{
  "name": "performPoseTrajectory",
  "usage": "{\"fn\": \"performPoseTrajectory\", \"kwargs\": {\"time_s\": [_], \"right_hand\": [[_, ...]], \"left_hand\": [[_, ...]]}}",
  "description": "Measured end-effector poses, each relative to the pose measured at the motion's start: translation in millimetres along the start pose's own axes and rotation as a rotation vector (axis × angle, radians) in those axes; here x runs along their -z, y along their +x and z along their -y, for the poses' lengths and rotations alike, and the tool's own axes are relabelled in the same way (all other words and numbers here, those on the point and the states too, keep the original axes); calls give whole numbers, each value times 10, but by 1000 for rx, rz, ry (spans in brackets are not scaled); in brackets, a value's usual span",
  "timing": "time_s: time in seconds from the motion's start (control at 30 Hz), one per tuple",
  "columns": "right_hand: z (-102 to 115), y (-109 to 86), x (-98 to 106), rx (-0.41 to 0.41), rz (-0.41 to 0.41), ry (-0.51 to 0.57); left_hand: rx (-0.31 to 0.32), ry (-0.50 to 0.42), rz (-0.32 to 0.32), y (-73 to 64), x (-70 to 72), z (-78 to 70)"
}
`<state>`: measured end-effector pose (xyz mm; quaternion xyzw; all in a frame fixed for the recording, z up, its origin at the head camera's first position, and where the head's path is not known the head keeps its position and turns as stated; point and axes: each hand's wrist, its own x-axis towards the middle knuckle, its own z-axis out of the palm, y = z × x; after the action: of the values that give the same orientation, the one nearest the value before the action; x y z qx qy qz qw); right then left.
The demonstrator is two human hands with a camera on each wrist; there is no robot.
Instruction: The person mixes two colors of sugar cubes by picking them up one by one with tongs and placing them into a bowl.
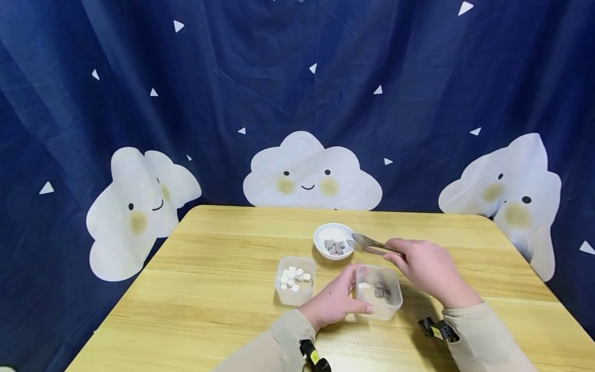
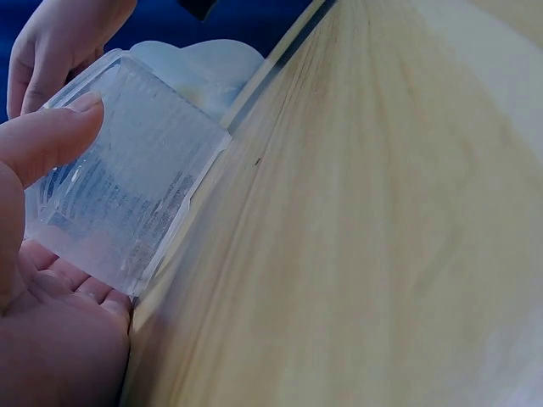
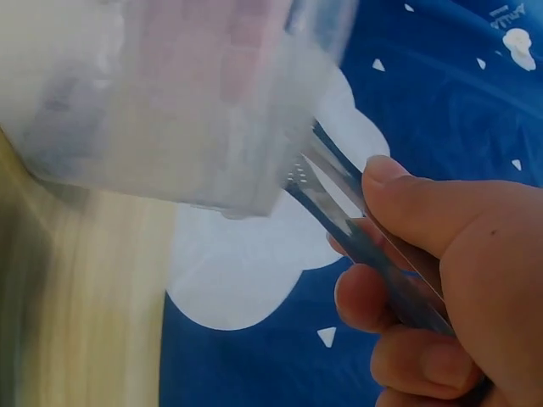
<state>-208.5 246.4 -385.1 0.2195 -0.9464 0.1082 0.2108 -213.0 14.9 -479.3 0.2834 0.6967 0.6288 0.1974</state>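
In the head view my left hand [image 1: 333, 302] holds a clear plastic container [image 1: 382, 311] from its left side, thumb along the near wall. A few grey cubes [image 1: 380, 292] and something white [image 1: 364, 285] lie inside it. My right hand [image 1: 429, 269] grips metal tongs [image 1: 377, 244] behind that container. The slotted tong tips are spread slightly apart, at the right rim of a white bowl [image 1: 335, 231] with several grey cubes [image 1: 335, 249] in it. In the right wrist view the thumb and fingers pinch the tong arms [image 3: 373, 254]; the container wall overlaps the tips.
A second clear container [image 1: 294, 298] with several white cubes [image 1: 292, 275] stands left of my left hand. Everything is on a wooden table [image 1: 223, 289]. A dark blue curtain [image 1: 279, 77] with clouds hangs behind the table's far edge.
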Motion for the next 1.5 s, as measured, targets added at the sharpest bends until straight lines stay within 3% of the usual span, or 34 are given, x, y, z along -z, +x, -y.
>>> {"fn": "performPoseTrajectory", "kwargs": {"time_s": [0.23,0.6,1.1,1.37,1.5], "right_hand": [[26,-8,159,-9,32,12],[15,-43,355,56,65,17],[-8,-131,612,16,197,28],[-38,-155,633,35,299,57],[-40,-161,606,49,349,89]], "left_hand": [[1,5,-3,-5,-7,11],[-19,-7,9,6,3,28],[7,14,0,-4,-3,-3],[22,25,-19,-4,-3,5],[-3,15,-6,3,-2,14]]}}
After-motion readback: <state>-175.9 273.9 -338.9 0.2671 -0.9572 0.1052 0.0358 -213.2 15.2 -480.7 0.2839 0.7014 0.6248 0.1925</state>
